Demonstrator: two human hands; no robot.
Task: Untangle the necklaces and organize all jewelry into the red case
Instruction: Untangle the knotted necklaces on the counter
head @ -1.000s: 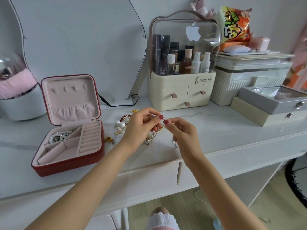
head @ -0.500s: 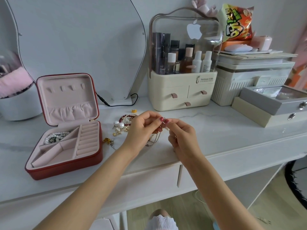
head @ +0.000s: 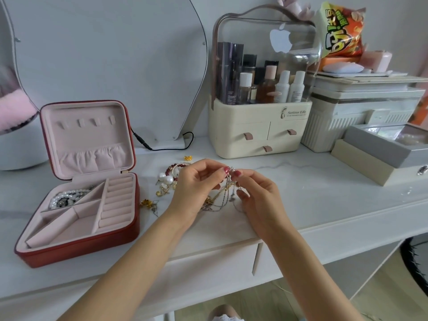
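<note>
Two big things flank the work: a cosmetics box [head: 261, 126] behind and the open red case [head: 78, 218] at left, pearls [head: 67, 198] in its rear-left compartment. Between them, over the table [head: 324, 205], the left hand [head: 196, 191] and right hand [head: 261, 200] each pinch the tangled necklaces [head: 223, 196]. Loose jewelry [head: 169, 179] lies just behind.

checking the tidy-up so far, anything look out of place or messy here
Yes: thin gold and silver necklace chains hang tangled between both hands, and loose pearl earrings lie scattered on the white tabletop, outside the open red jewelry case.
</note>
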